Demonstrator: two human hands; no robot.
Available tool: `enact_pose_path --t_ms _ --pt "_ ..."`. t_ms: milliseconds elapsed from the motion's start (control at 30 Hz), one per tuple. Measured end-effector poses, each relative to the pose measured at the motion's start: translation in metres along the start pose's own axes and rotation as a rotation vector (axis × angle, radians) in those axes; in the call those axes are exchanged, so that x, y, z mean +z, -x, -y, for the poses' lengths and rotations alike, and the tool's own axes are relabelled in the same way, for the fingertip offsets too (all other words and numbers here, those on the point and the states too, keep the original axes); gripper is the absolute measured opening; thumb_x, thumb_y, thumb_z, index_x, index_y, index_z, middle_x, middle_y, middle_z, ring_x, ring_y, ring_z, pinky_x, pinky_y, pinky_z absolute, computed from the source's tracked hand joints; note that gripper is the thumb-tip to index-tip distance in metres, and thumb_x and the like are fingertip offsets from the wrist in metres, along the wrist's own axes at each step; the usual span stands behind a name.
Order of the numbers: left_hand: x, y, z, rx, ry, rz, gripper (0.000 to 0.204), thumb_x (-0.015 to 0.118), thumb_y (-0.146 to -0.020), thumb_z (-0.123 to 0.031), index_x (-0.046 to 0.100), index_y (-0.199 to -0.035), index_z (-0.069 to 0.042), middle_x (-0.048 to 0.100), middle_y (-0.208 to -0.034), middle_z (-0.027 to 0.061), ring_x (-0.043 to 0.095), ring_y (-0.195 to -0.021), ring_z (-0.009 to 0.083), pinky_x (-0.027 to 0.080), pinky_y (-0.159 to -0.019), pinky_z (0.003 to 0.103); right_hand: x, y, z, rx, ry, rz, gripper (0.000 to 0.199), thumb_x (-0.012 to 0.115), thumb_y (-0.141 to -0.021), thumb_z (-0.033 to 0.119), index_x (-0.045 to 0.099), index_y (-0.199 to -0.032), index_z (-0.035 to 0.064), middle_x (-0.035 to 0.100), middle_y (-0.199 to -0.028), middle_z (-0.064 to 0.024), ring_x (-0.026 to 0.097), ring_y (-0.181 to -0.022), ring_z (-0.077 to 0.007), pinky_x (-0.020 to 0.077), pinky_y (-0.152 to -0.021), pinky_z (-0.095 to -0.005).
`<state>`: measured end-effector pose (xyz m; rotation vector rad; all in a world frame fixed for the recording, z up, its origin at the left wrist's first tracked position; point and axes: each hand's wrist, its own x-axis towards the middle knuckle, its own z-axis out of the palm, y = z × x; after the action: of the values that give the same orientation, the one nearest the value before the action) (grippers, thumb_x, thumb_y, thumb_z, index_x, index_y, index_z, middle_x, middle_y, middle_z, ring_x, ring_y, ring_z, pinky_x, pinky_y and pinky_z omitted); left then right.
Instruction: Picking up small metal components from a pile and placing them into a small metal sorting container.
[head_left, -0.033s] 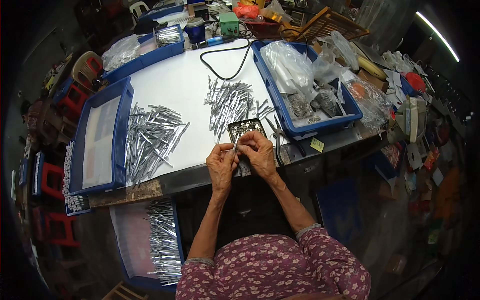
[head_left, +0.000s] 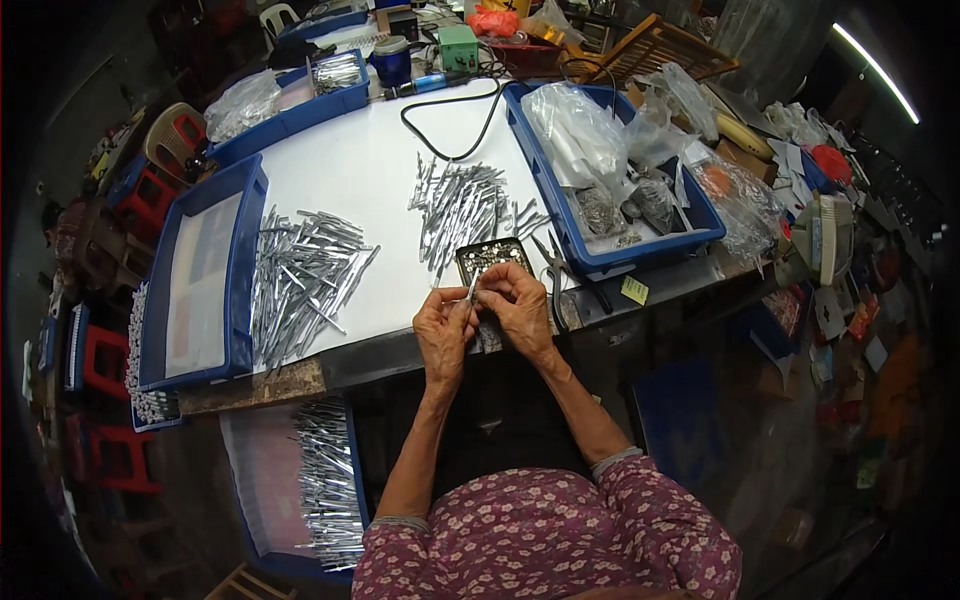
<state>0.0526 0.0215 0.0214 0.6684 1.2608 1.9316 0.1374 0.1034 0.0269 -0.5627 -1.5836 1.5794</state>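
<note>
My left hand [head_left: 441,328] and my right hand [head_left: 516,312] meet at the table's front edge, fingers pinched together. Between the fingertips is a slim silvery metal piece [head_left: 473,284], mostly covered by the fingers. Just beyond them sits a small dark tray [head_left: 490,247] of tiny shiny parts. A pile of slim metal rods [head_left: 462,205] lies behind that tray. To the left spreads a larger pile of similar rods [head_left: 305,280]. Beside my right hand rest dark-handled pliers [head_left: 556,285].
Blue trays stand at the left [head_left: 256,215] and right [head_left: 570,258], the right one holding plastic bags [head_left: 575,125]. A black cable [head_left: 450,100] loops across the white tabletop [head_left: 370,150]. Below the table edge, another blue tray [head_left: 262,480] contains metal rods. Red stools [head_left: 105,365] are at far left.
</note>
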Motion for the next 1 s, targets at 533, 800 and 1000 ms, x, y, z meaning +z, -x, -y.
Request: enact_pose_path --t_ms 533,800,1000 --pt "0.002 0.001 0.0 0.021 -0.043 -0.023 0.008 0.052 -0.085 -0.005 0.053 -0.09 0.002 0.051 -0.061 -0.0014 0.038 -0.046 0.0004 0.027 -0.041 0.014 0.009 0.005 -0.005 -0.025 0.017 -0.098 0.012 0.055 -0.079 -0.002 0.052 -0.091 -0.0033 0.06 -0.08 -0.0074 0.059 -0.072 -0.0111 0.0505 -0.059 -0.0227" --pt "0.001 0.0 0.003 0.034 -0.042 -0.021 0.009 0.051 -0.085 -0.004 0.052 -0.091 0.001 0.05 -0.061 -0.0015 0.037 -0.046 0.0004 0.026 -0.041 0.014 0.009 0.006 -0.007 -0.02 0.077 -0.099 0.01 0.054 -0.081 -0.003 0.053 -0.091 -0.0028 0.057 -0.08 -0.0046 0.056 -0.07 -0.0077 0.0462 -0.06 -0.0193" --pt "0.002 0.001 0.004 0.035 -0.058 -0.031 0.009 0.051 -0.086 -0.005 0.052 -0.092 0.001 0.05 -0.061 -0.0018 0.038 -0.046 0.0002 0.027 -0.04 0.015 0.011 0.007 -0.002 0.001 0.126 -0.093 0.009 0.053 -0.082 -0.002 0.052 -0.091 -0.0027 0.057 -0.076 -0.0039 0.054 -0.067 -0.0071 0.0452 -0.059 -0.0192"
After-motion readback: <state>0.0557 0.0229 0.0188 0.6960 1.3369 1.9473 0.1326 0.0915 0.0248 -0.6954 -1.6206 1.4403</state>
